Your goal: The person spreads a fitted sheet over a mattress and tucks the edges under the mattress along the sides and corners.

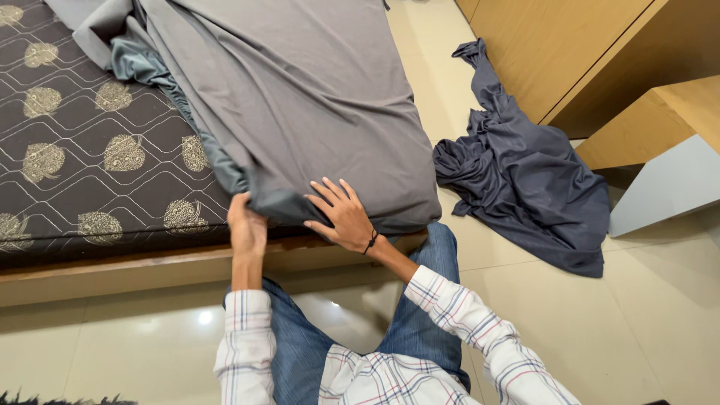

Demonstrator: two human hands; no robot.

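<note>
Your left hand (246,225) grips one grey sheet (300,97) at mattress (90,150) edge; right hand (341,214) open, flat on it. One dark sheet (525,187) on floor (660,315).

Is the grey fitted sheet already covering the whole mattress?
No, the grey fitted sheet covers only the right part; the patterned mattress lies bare on the left.

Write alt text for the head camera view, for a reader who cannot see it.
A person's left hand grips the elastic edge of a grey fitted sheet at the side of a dark patterned mattress, while the right hand lies flat on the sheet. A dark blue cloth lies crumpled on the pale tiled floor beside wooden furniture.
</note>
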